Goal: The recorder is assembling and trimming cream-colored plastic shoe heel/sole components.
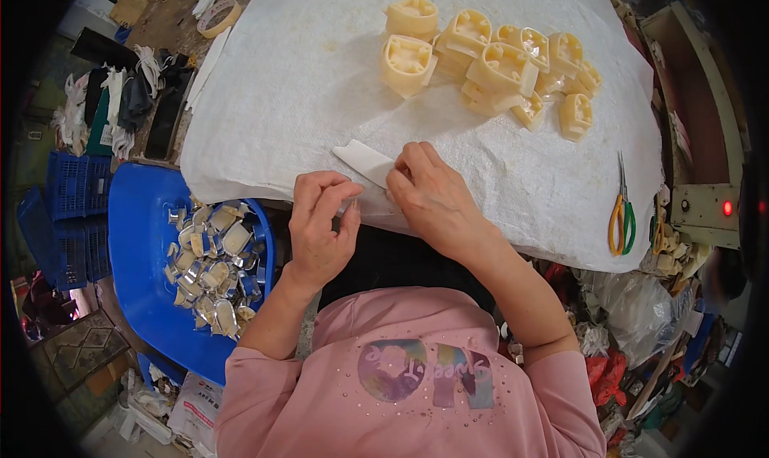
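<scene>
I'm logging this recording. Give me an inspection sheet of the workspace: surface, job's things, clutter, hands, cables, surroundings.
Surface: white cloth with some creases.
Job's things: white flat piece near the cloth's front edge; cream hollow parts grouped toward the far right; scissors at the right, handles toward the person.
Clutter: clear plastic and red plastic below the right edge.
Hands: right hand at the flat piece's right end, grip unclear; left hand by the front edge, fingers curled, contents unclear.
Cables: nothing seen.
Surroundings: blue tub of silvery and cream pieces at left; lit red light at far right.
</scene>
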`<state>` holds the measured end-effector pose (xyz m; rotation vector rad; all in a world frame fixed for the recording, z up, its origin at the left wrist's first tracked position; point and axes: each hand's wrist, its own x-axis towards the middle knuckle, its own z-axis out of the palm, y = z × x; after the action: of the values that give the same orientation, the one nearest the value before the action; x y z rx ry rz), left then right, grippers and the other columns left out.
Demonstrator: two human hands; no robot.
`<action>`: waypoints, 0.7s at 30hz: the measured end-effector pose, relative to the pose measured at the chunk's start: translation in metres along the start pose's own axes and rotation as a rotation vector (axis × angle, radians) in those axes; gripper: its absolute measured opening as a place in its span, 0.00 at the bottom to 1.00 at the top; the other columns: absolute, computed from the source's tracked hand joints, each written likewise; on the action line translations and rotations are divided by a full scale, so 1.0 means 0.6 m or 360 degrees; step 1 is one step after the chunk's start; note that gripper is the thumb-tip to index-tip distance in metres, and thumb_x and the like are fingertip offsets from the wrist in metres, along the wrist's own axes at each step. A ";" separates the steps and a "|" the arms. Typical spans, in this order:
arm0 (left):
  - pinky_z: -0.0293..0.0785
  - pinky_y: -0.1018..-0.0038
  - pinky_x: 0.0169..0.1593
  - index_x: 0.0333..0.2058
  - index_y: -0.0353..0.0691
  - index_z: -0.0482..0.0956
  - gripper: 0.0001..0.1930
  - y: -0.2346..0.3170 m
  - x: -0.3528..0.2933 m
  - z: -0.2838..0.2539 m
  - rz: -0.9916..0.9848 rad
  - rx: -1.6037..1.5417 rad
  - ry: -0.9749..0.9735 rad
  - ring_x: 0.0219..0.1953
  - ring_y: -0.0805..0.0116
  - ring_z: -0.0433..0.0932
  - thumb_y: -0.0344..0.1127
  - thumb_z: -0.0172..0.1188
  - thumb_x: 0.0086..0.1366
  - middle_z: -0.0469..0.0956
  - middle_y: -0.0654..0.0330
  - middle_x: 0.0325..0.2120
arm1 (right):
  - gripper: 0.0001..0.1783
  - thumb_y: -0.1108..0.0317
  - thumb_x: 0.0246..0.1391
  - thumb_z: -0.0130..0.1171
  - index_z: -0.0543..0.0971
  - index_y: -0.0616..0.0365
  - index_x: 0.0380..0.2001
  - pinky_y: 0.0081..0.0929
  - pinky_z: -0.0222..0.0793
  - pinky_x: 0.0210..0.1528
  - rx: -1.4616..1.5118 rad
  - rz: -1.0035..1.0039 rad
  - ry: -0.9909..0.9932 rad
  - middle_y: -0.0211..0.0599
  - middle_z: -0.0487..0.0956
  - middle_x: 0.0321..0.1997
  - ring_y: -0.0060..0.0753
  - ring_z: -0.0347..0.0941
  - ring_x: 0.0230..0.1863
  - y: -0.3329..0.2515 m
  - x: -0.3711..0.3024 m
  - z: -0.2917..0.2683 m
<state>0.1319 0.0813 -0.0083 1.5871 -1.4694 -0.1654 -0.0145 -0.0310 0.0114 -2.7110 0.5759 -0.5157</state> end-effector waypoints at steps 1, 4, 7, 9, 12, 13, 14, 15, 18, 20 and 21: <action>0.70 0.70 0.41 0.35 0.35 0.76 0.13 0.000 0.000 0.002 -0.0001 -0.0004 -0.0005 0.38 0.58 0.72 0.18 0.57 0.48 0.72 0.52 0.35 | 0.05 0.74 0.38 0.55 0.72 0.63 0.22 0.31 0.69 0.36 -0.0071 -0.0061 0.0024 0.42 0.67 0.30 0.41 0.67 0.37 -0.001 0.001 0.003; 0.70 0.69 0.42 0.34 0.35 0.76 0.13 0.001 0.000 0.008 0.0017 -0.0008 -0.0027 0.37 0.57 0.73 0.18 0.57 0.47 0.73 0.52 0.34 | 0.05 0.74 0.37 0.55 0.72 0.62 0.21 0.32 0.68 0.36 -0.0140 -0.0069 0.0003 0.41 0.67 0.30 0.41 0.67 0.36 -0.008 0.001 0.008; 0.71 0.66 0.39 0.31 0.35 0.75 0.14 0.005 0.005 0.034 0.0348 -0.0009 0.0061 0.37 0.55 0.74 0.17 0.58 0.42 0.74 0.55 0.33 | 0.05 0.74 0.37 0.56 0.71 0.62 0.22 0.33 0.68 0.36 -0.0113 -0.0063 0.0106 0.42 0.66 0.30 0.42 0.66 0.36 0.000 -0.007 0.017; 0.71 0.66 0.40 0.31 0.35 0.75 0.13 0.005 0.005 0.056 0.0403 0.0057 0.0040 0.38 0.57 0.74 0.18 0.58 0.42 0.74 0.56 0.34 | 0.06 0.75 0.39 0.55 0.71 0.62 0.25 0.34 0.67 0.36 0.0095 0.0028 0.0135 0.42 0.67 0.31 0.44 0.66 0.35 0.012 -0.010 0.017; 0.69 0.67 0.43 0.33 0.36 0.76 0.14 0.001 -0.006 0.069 0.0479 0.0241 0.0002 0.40 0.61 0.74 0.21 0.58 0.44 0.74 0.60 0.35 | 0.09 0.78 0.41 0.55 0.71 0.62 0.31 0.36 0.66 0.36 0.0353 0.0139 0.0165 0.44 0.68 0.33 0.48 0.67 0.36 0.028 -0.014 0.018; 0.68 0.67 0.44 0.35 0.37 0.77 0.15 0.006 -0.009 0.069 0.0450 0.0345 -0.0016 0.41 0.61 0.73 0.22 0.58 0.44 0.74 0.60 0.35 | 0.10 0.79 0.41 0.54 0.71 0.62 0.32 0.35 0.67 0.38 0.0457 0.0151 0.0204 0.44 0.69 0.35 0.49 0.68 0.37 0.032 -0.017 0.020; 0.67 0.68 0.45 0.36 0.37 0.77 0.16 0.010 -0.013 0.070 0.0419 0.0449 -0.0034 0.42 0.62 0.73 0.23 0.58 0.44 0.74 0.61 0.36 | 0.11 0.80 0.42 0.54 0.71 0.61 0.32 0.33 0.67 0.39 0.0562 0.0162 0.0243 0.45 0.70 0.36 0.49 0.68 0.38 0.034 -0.021 0.023; 0.67 0.68 0.45 0.36 0.37 0.77 0.16 0.011 -0.014 0.072 0.0417 0.0447 -0.0027 0.42 0.62 0.73 0.23 0.58 0.44 0.74 0.61 0.36 | 0.11 0.80 0.42 0.54 0.71 0.61 0.32 0.33 0.67 0.39 0.0558 0.0157 0.0240 0.45 0.70 0.36 0.49 0.68 0.38 0.037 -0.026 0.024; 0.65 0.67 0.45 0.37 0.39 0.78 0.18 0.013 -0.018 0.077 0.0388 0.0455 -0.0059 0.42 0.60 0.72 0.20 0.57 0.43 0.74 0.61 0.37 | 0.12 0.84 0.40 0.53 0.71 0.63 0.32 0.33 0.69 0.39 0.0608 0.0184 0.0567 0.46 0.71 0.39 0.47 0.71 0.40 0.052 -0.046 0.013; 0.65 0.67 0.45 0.37 0.39 0.78 0.19 0.017 -0.013 0.077 0.0342 0.0410 -0.0067 0.42 0.59 0.71 0.20 0.57 0.43 0.74 0.60 0.37 | 0.13 0.86 0.44 0.51 0.71 0.63 0.35 0.29 0.70 0.43 0.0544 0.0459 0.0891 0.45 0.72 0.42 0.40 0.73 0.41 0.068 -0.059 -0.026; 0.65 0.67 0.45 0.37 0.39 0.78 0.19 0.017 -0.012 0.076 0.0346 0.0410 -0.0067 0.42 0.59 0.71 0.20 0.57 0.43 0.74 0.60 0.37 | 0.13 0.86 0.46 0.51 0.71 0.63 0.36 0.28 0.70 0.44 0.0591 0.0509 0.1027 0.44 0.72 0.43 0.36 0.73 0.41 0.077 -0.065 -0.041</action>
<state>0.0930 0.0652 -0.0301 1.6180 -1.7395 0.1210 -0.0727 -0.0596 0.0052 -2.0213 0.9386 -1.2717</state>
